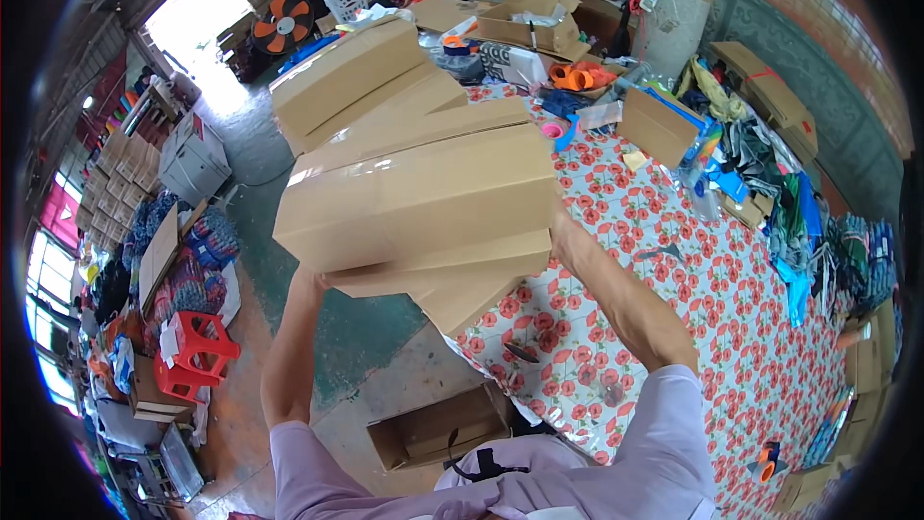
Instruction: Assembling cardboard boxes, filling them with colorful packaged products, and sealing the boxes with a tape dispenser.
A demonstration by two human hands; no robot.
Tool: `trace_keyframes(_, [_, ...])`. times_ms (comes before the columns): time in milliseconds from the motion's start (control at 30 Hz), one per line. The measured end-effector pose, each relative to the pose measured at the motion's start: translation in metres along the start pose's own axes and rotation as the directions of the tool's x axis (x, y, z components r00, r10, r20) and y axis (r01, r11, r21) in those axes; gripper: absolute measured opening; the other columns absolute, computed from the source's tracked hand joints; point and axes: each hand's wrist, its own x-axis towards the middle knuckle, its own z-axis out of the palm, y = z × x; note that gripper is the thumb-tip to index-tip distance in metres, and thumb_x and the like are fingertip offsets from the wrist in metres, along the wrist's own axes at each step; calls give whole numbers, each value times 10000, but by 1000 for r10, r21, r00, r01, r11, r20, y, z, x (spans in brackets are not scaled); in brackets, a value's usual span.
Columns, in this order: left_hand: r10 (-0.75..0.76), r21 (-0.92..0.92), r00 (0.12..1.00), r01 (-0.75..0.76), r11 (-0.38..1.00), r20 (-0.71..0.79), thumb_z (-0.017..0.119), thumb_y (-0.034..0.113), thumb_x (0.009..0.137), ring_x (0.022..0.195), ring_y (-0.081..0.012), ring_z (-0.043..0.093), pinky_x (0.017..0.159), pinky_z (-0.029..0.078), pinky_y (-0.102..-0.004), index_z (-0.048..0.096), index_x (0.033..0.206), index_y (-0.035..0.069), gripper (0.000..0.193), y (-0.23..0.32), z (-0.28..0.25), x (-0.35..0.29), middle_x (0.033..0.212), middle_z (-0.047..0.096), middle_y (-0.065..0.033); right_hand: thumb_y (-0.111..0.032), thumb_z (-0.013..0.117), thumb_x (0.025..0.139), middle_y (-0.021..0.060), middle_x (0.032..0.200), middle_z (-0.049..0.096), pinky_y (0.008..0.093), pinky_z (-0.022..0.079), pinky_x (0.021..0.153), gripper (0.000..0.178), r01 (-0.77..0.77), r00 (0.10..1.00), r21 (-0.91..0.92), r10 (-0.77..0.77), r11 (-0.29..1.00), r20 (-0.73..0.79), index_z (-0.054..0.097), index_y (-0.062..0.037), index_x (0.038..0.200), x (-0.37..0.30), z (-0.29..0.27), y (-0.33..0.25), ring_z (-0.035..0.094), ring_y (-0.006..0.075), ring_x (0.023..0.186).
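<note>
A long brown cardboard box [423, 188] with clear tape on it is held up in front of me, over the left edge of the table. My left hand [313, 278] grips its near left corner, with most fingers hidden by the cardboard. Against its right end is my right hand [566, 235], closed on the edge, its fingertips partly out of sight. Loose flaps [472, 303] hang at the lower side of the box. Just beyond lies another long cardboard box [356, 77], partly covered by the held one.
A poppy-patterned cloth [664, 337] covers the table, with a pink tape roll [552, 130] and a dark scissor-like tool [662, 251] on it. Clothing and cartons line the right side. An open carton [438, 429] and a red stool [197, 356] stand on the floor.
</note>
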Motion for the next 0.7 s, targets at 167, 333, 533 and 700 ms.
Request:
trace_keyframes(167, [148,153,989,-146,977,-4,477,401,1050,1257,-285,575,991,548,-455,420,1494,78,553,-3,-44,-28,1433,550,-123,-746,344,970,162,1444,528,480,511,1028,841,113,990,61,-107,992,-94,417,-105,1510,-40,10,31,567,313,1278])
trace_keyframes(333, [231,289,973,-218,932,-12,454,439,1055,1308,-302,538,1001,540,-455,379,1523,86,592,-32,-96,-78,1481,511,-132,-685,360,1005,141,1408,559,447,536,990,769,156,972,41,-146,987,-182,427,-102,1501,-120,42,67,600,278,1226])
trace_keyframes(533, [217,299,954,-151,942,-205,443,459,1057,1328,-311,523,1005,536,-456,361,1536,90,610,-120,-170,-229,1501,494,-136,-623,397,1024,100,1339,588,387,552,914,675,65,989,152,-43,986,-145,498,-97,1435,-187,45,143,625,227,1126])
trace_keyframes(700, [150,175,894,-82,981,-422,451,454,1054,1303,-309,539,1000,540,-456,379,1523,88,599,-242,-171,-372,1481,510,-133,-539,453,1040,53,1185,636,331,547,842,544,-114,934,95,139,989,-330,567,-91,1327,-217,84,210,638,187,1006])
